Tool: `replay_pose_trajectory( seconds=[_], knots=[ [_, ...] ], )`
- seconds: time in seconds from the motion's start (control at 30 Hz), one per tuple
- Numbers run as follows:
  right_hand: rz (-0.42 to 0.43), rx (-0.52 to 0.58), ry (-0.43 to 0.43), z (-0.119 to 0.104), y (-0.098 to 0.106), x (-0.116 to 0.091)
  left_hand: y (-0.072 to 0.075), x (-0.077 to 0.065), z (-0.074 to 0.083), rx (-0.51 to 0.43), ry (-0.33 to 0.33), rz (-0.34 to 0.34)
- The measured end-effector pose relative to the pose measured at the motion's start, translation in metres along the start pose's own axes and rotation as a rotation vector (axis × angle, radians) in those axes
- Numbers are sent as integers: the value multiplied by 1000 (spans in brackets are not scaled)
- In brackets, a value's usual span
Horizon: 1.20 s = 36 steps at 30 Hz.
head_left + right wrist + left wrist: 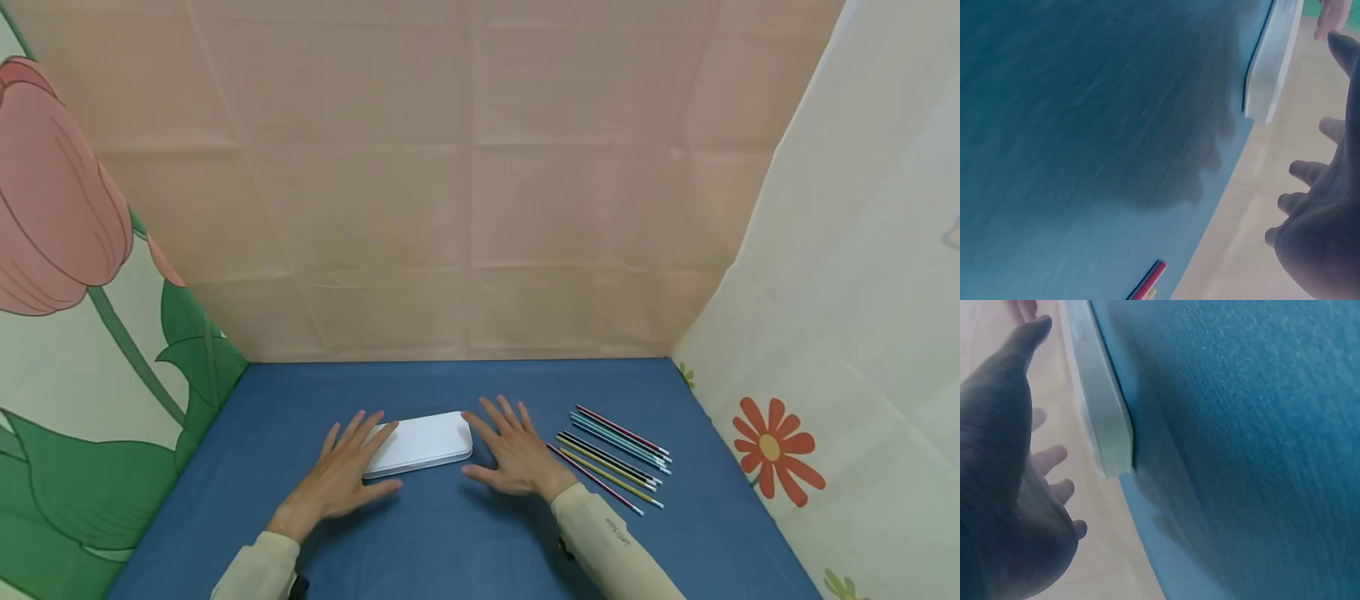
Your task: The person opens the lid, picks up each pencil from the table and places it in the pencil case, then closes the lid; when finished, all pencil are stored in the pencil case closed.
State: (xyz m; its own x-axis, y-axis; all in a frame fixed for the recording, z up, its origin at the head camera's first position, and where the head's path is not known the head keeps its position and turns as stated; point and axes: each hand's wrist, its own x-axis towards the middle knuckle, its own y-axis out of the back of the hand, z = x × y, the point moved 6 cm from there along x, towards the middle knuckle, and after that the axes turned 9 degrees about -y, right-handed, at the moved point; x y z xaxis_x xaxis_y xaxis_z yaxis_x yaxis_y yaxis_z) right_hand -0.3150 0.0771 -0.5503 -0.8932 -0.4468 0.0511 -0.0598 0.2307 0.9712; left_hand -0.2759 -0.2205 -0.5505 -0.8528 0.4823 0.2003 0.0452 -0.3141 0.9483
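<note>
A flat white case with rounded corners (427, 442) lies on the blue cloth, slightly tilted in the head view. At its left end hovers my left hand (337, 479), fingers spread and partly over the case in that view. My right hand (517, 454) is spread just off the right end, its fingers straight. Both wrist views show the hands raised above the cloth, with the edge of the white case (1100, 400) beside the left hand and its other end (1269, 69) near the right. Neither hand holds anything.
Several pencils in red, teal, black and yellow (611, 462) lie slantwise right of my right hand. The blue-covered table (420, 550) meets a beige cloth wall (465, 208) behind. Flower-printed cloths hang at the left (105, 375) and right (840, 333).
</note>
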Motion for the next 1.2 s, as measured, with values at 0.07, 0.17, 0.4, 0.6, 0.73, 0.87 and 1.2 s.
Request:
replay_pose_trajectory(
  seconds=[0.07,0.17,0.4,0.6,0.73,0.87,1.2],
  knots=[
    [-6,0,4,-3,-1,4,0,1,-2,-2,7,0],
    [-23,-8,7,-6,-3,10,-2,4,-5,-3,19,-3],
    [-48,86,41,-14,-6,22,-5,9,-10,-44,19,-4],
    [-57,140,84,-17,-18,33,-9,11,-13,-103,33,-25],
    [-102,86,63,-25,-18,38,-11,12,-17,-135,56,-46],
    [-118,53,72,-31,-21,42,-14,13,-19,-155,58,-65],
    [-136,85,73,-39,-20,46,-17,16,-21,-158,24,-30]
  ],
)
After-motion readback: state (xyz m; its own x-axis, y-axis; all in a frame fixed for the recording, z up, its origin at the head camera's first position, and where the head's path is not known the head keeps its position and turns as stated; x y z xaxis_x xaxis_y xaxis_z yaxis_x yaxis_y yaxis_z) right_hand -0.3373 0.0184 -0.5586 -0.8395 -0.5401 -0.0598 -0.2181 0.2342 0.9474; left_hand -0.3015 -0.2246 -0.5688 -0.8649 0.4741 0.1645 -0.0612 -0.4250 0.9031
